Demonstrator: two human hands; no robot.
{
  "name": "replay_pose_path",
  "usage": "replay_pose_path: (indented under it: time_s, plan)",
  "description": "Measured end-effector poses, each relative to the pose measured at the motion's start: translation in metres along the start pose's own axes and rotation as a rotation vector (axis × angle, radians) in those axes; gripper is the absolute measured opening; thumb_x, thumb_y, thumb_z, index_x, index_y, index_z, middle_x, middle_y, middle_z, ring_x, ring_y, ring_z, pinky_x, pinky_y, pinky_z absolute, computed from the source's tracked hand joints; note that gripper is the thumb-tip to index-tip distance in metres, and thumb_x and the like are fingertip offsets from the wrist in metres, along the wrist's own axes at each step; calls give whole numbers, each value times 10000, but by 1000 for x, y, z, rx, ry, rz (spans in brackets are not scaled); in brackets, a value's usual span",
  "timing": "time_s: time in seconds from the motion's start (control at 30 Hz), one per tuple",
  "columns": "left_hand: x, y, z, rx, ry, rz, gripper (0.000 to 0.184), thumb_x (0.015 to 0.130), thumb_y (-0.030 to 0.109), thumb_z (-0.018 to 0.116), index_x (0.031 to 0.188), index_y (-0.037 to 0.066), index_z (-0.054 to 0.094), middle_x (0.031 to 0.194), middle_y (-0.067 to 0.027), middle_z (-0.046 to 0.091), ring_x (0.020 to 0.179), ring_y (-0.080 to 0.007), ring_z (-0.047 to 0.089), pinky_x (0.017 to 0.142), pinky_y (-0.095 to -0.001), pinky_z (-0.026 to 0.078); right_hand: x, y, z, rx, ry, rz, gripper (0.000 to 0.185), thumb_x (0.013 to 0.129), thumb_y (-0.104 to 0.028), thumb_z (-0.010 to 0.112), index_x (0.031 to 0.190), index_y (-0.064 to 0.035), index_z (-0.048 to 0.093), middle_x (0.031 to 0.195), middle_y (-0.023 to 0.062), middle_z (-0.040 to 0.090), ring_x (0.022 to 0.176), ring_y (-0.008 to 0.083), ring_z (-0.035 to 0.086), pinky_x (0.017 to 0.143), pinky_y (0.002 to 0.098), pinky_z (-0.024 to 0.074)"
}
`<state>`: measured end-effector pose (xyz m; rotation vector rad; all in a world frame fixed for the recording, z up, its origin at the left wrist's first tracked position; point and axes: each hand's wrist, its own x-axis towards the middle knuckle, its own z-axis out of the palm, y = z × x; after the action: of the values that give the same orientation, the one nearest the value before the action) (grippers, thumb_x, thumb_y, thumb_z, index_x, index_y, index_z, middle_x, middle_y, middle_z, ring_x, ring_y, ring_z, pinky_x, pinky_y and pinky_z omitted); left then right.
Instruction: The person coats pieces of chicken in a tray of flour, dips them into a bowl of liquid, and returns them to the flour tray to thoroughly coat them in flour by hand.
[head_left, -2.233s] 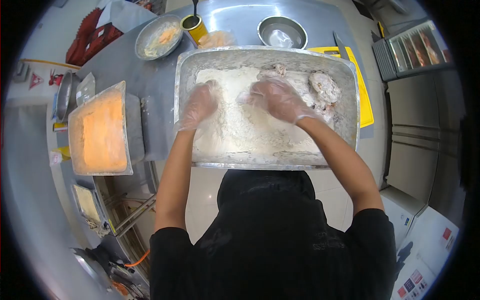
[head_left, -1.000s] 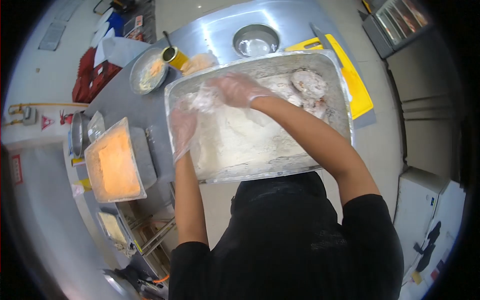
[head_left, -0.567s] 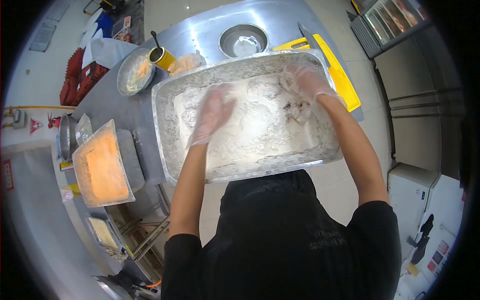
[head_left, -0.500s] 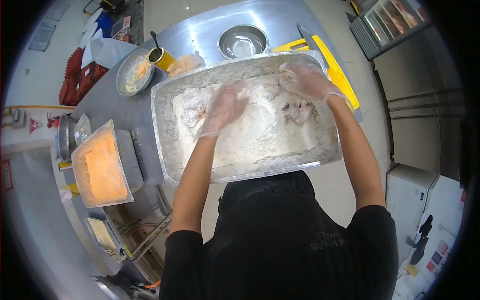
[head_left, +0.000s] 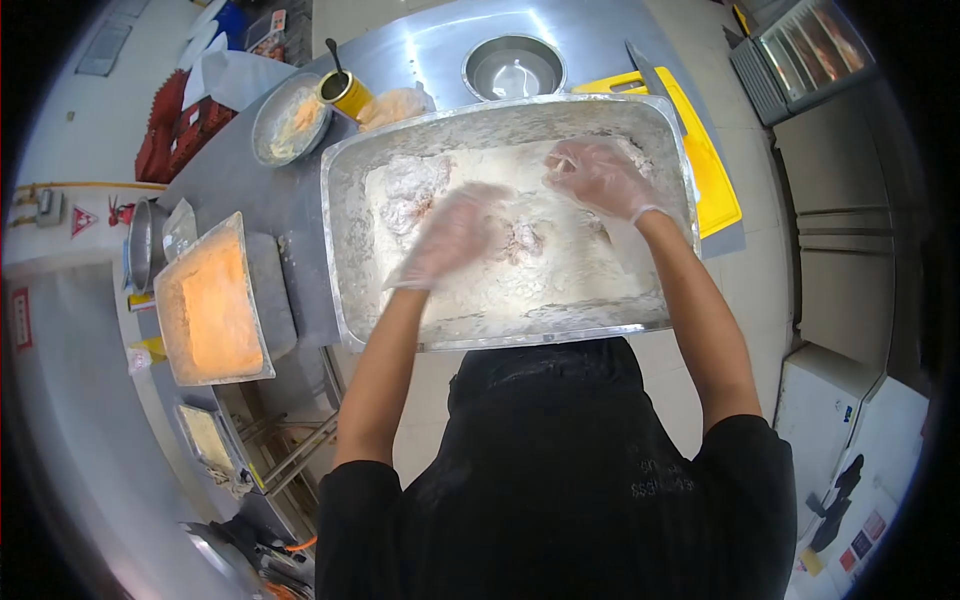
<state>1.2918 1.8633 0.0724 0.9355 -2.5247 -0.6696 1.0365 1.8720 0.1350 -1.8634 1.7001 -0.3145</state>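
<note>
A large metal tray (head_left: 508,328) holds white flour (head_left: 480,295) and several flour-coated pieces that look like raw meat. One coated piece (head_left: 415,185) lies at the tray's left, and another piece (head_left: 524,240) is in the middle, between my hands. My left hand (head_left: 452,240), in a clear plastic glove, is low over the flour beside the left piece; motion smears its fingers. Also gloved, my right hand (head_left: 598,180) is at the tray's right side with its fingers curled down. What those fingers hold, if anything, is hidden.
Behind the tray stand a round metal bowl (head_left: 514,70) and a yellow cutting board (head_left: 706,180) with a knife (head_left: 645,68). To the left are a yellow can (head_left: 346,96), a bowl of orange and white powder (head_left: 272,120) and a bin of orange powder (head_left: 215,310).
The view has shifted, so the tray sits further right. My right hand has come inward from the far right corner and its fingers have curled. A coated piece now shows mid-tray.
</note>
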Motion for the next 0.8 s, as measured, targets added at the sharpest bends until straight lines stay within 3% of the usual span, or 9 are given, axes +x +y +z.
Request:
replay_pose_path:
  time_s: [0.17,0.27,0.37,0.4,0.5,0.57,0.67,0.77,0.8]
  plan:
    - [-3,20,25,151,-386,-260,367,836,270,638,1132,57,596,986,-217,640,919,-360,621,844,-435,495,1,15,-1,-219,229,-54,333,860,-312,597,1128,-116,607,1119,136,629,1091,288,573,922,406,452]
    - [-3,44,-4,248,-219,-335,312,842,285,633,1053,56,617,905,-203,642,863,-340,623,803,-437,499,0,32,4,-302,270,-76,282,851,-229,593,1119,-139,607,1051,144,642,1079,306,572,909,411,463]
    - [-22,8,-22,361,91,-214,283,858,303,620,984,50,633,846,-188,641,811,-327,614,776,-431,502,10,51,40,-419,95,-99,282,853,-142,564,1130,-130,612,1051,134,648,1071,308,580,923,408,464]
    - [-26,-4,-36,183,129,-247,337,843,211,608,1115,16,562,989,-157,611,953,-313,566,860,-469,423,14,47,41,-407,46,-86,289,869,-128,539,1149,-135,610,1055,136,650,1057,301,592,922,396,471]
    - [-36,-20,-71,455,194,-369,302,825,195,614,1072,26,572,924,-144,601,904,-322,566,827,-451,430,32,29,38,-403,-49,-102,303,904,-98,483,1177,-136,608,1059,147,653,1019,287,621,921,367,485]
    - [-54,-53,-70,509,205,-203,285,820,196,620,1046,26,582,879,-145,594,862,-325,574,798,-439,448,40,24,34,-450,-39,-169,289,908,-92,470,1159,-122,611,1050,157,653,997,289,632,923,357,486]
    - [-91,-87,-30,529,2,-382,286,804,200,627,1027,23,598,852,-146,595,811,-333,580,741,-420,470,54,20,33,-541,-67,-261,250,926,-175,479,1104,-58,610,1036,179,650,1006,297,629,929,372,481]
    - [-108,-102,-16,494,157,-216,290,801,206,624,1027,24,615,864,-162,604,794,-336,584,719,-426,478,55,-7,44,-372,218,-356,300,932,-276,493,1031,-19,612,988,186,657,976,303,634,918,390,488]
    - [-106,-97,-18,685,155,-222,306,814,197,614,1066,22,612,927,-175,612,851,-346,591,759,-420,482,58,-24,45,-294,148,-367,311,933,-294,503,1091,-45,603,1057,167,647,986,294,629,922,405,483]
